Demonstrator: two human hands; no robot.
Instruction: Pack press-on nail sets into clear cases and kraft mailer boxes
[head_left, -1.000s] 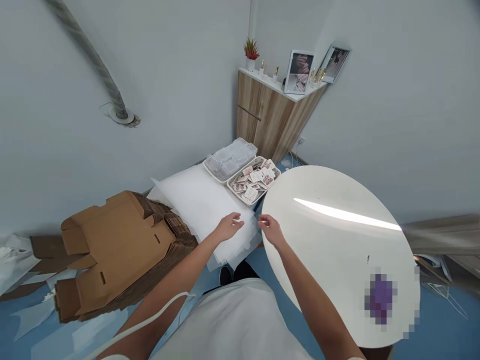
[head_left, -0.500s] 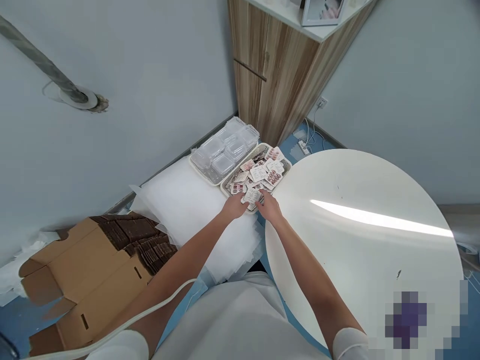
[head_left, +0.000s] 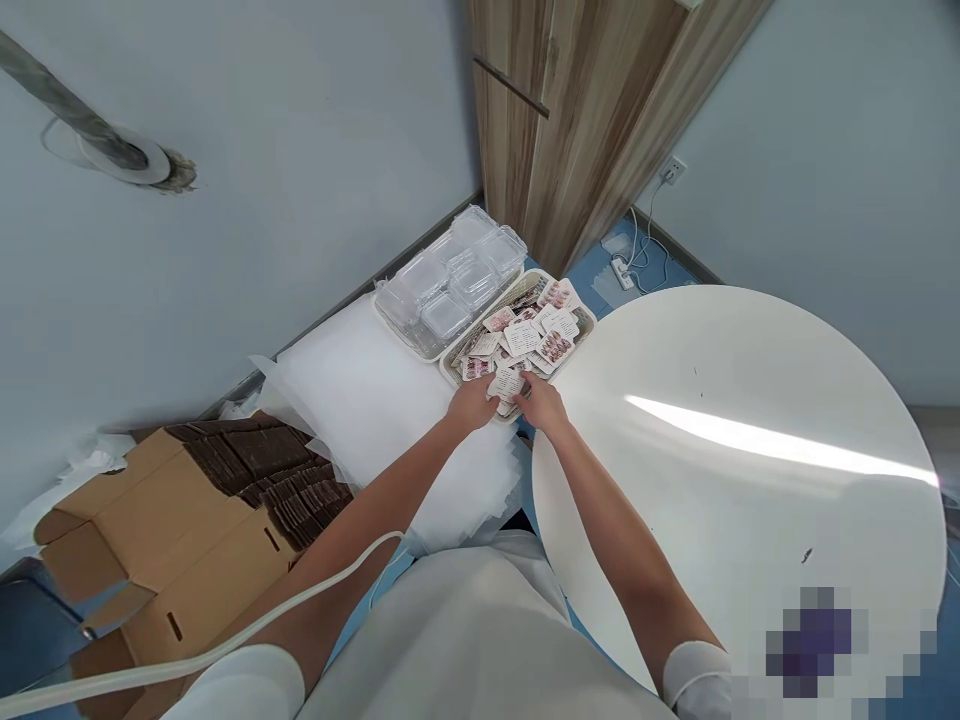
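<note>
Between my hands is a small white printed card, held at the near end of a pale basket. My left hand grips its left edge, and my right hand pinches the right edge. Beyond it, the basket is heaped with similar cards; some show lines of text, others rows of reddish nail-shaped pictures. Joined to or touching the left side is a second pale basket with several clear plastic boxes in it.
A stack of white foam sheets lies under and left of the baskets. Flattened brown cardboard boxes are piled at lower left. A round white table stands on the right. Behind are a wood-grain cabinet and a power strip with cables.
The view has tipped down slightly, so the cabinet top has left the picture. Both hands stay on the card, which has shifted little over the basket.
</note>
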